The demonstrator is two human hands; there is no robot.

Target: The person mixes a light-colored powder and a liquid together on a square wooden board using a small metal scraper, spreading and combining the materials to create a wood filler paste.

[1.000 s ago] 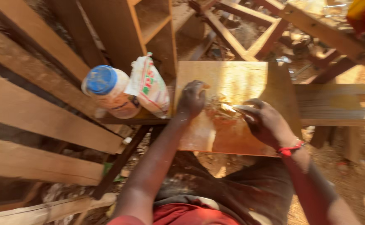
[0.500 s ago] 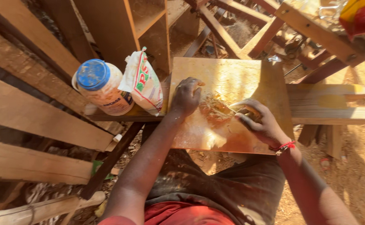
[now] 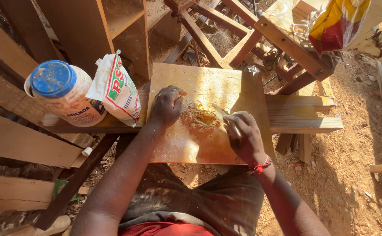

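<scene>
— So, where does the paste lie from each hand?

— The mound of tan paste point(image 3: 199, 119) sits near the middle of the square board point(image 3: 208, 81), between the two hands. It lies just to the right of the left hand point(image 3: 167, 107) and just to the left of the right hand point(image 3: 243, 137).

— Which hand is nearer?

— They look about equally close. The left hand rests on the board at the mound's left edge, its grip loosely curled with the knuckles up; I see nothing in it, though the palm is hidden. The right hand's grip is clenched round a pale flat spatula point(image 3: 222, 114), whose blade runs up and to the left from the fingers, so its tip touches the mound's right side.

— And the long axis?

— The spatula's length slants from lower right to upper left, pointing into the paste. The mound itself is roughly round, with no clear axis.

— What stands about them?

— The board lies on a plank bench point(image 3: 304, 118). To its left stand a white jar with a blue lid point(image 3: 62, 94) and, touching it, a small printed sack point(image 3: 117, 89), both well apart from the paste. Sawdust-strewn ground point(image 3: 352, 166) lies on the right.
</scene>
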